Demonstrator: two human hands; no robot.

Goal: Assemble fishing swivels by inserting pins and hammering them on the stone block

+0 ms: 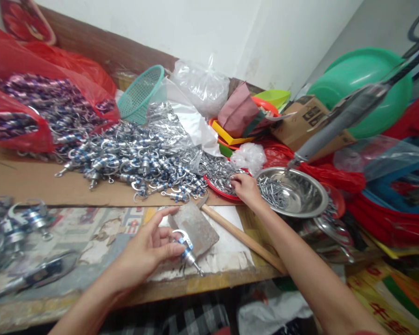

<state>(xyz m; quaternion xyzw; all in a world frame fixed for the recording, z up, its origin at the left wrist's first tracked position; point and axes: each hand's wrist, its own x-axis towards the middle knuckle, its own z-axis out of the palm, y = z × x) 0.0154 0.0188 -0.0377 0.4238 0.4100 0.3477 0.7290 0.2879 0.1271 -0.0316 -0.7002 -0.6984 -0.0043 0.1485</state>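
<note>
My left hand (pixel 148 249) is closed around a small silver hook clasp (pixel 187 251) with a blue band, thumb and fingers pinching its body. The clasp is beside a flat grey metal block (pixel 199 230) on the table. At the red plate (pixel 213 186), my right hand (pixel 246 187) has its fingers pinched together over a heap of small metal pieces (pixel 216 170); whatever is between the fingertips is too small to make out. A hammer (pixel 240 235) with a wooden handle lies between my hands, its head against the block.
A large pile of similar clasps (pixel 136 156) covers the cardboard behind. A steel bowl (pixel 319 197) with metal pins stands right of the plate, under a grey tool arm (pixel 345 121). More clasps (pixel 31 218) lie at left, near a red bag (pixel 45 130) filled with purple ones.
</note>
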